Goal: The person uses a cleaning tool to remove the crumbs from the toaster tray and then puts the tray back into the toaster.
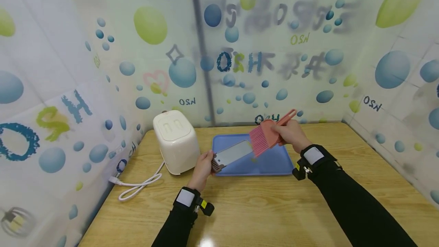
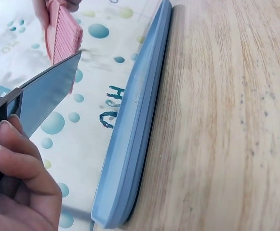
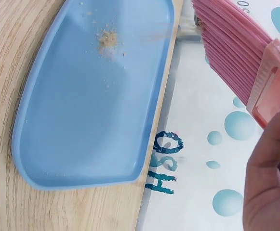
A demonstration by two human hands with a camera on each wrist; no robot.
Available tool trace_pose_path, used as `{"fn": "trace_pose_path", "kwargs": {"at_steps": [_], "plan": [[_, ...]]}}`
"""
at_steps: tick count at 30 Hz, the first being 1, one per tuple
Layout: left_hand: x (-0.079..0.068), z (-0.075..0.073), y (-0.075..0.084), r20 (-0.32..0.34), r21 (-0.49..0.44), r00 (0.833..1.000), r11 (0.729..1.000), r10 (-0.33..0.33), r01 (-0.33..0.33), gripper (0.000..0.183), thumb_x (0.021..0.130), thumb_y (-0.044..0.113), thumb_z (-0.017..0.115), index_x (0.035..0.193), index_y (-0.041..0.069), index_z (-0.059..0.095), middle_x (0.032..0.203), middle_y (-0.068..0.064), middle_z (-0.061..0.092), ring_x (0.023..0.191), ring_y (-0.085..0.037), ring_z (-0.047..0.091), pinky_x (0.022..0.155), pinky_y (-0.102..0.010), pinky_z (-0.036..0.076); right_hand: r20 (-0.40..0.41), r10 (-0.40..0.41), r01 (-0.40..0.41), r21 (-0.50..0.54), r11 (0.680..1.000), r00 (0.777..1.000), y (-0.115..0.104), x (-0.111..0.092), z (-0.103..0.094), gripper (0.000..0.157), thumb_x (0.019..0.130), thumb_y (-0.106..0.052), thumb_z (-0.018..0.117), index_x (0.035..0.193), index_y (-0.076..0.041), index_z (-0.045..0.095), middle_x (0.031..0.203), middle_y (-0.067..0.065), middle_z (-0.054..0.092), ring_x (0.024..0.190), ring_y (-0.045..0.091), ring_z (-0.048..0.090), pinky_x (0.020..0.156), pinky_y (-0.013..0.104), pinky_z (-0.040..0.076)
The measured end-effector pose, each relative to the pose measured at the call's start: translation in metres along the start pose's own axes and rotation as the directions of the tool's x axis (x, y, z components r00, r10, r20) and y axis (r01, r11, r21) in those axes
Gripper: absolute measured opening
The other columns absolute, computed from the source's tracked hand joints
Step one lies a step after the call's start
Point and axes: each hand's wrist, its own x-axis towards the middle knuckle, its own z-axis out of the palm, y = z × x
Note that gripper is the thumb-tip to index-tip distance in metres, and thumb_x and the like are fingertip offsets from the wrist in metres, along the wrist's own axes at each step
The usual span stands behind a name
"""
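My left hand (image 1: pixel 202 170) grips the dark slotted end of a flat metal crumb tray (image 1: pixel 234 153), which is held tilted over a blue serving tray (image 1: pixel 271 165). A pink cleaning brush (image 1: pixel 266 137) is in my right hand (image 1: pixel 292 134), held by its base. Its bristles (image 3: pixel 236 48) touch or nearly touch the far end of the metal sheet. Below, a small heap of tan crumbs (image 3: pixel 107 41) lies in the blue tray, with loose specks around it. A blurred streak, perhaps falling crumbs, shows near the bristles in the right wrist view.
A white toaster (image 1: pixel 176 142) stands left of the blue tray, with its white cord (image 1: pixel 140 184) looped on the wooden table (image 1: pixel 260 212). Patterned curtains (image 1: pixel 240 87) close in the back and both sides.
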Motion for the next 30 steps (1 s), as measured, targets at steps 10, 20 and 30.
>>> {"fn": "trace_pose_path", "kwargs": {"at_steps": [10, 20, 30], "plan": [[-0.002, -0.002, -0.001, -0.006, 0.002, 1.0, 1.0, 0.013, -0.013, 0.042, 0.112, 0.032, 0.037, 0.115, -0.003, 0.058, 0.082, -0.003, 0.055, 0.064, -0.012, 0.049, 0.055, -0.024, 0.041, -0.045, 0.046, -0.047, -0.017, 0.999, 0.998, 0.007, 0.002, -0.011, 0.044, 0.103, -0.027, 0.058, 0.122, 0.013, 0.056, 0.07, -0.002, 0.066, 0.057, 0.008, 0.064, 0.058, 0.025, 0.057], [-0.002, -0.001, -0.002, -0.002, 0.007, 1.0, 1.0, 0.025, -0.025, 0.043, 0.113, 0.032, 0.036, 0.117, -0.005, 0.058, 0.083, -0.004, 0.056, 0.064, -0.013, 0.048, 0.057, -0.026, 0.042, -0.063, 0.016, -0.018, -0.025, 1.0, 0.998, -0.009, 0.003, -0.012, 0.046, 0.103, -0.03, 0.059, 0.122, 0.012, 0.056, 0.069, 0.0, 0.065, 0.056, 0.009, 0.062, 0.06, 0.026, 0.057], [-0.005, 0.002, 0.004, 0.014, 0.015, 0.999, 0.999, 0.029, -0.029, 0.041, 0.113, 0.029, 0.035, 0.112, -0.004, 0.06, 0.081, -0.004, 0.055, 0.064, -0.013, 0.049, 0.058, -0.027, 0.043, -0.03, -0.046, 0.047, 0.009, 0.999, 0.998, -0.041, 0.004, 0.01, 0.042, 0.102, -0.027, 0.061, 0.119, 0.011, 0.061, 0.072, 0.001, 0.069, 0.055, 0.01, 0.063, 0.057, 0.025, 0.056]]}}
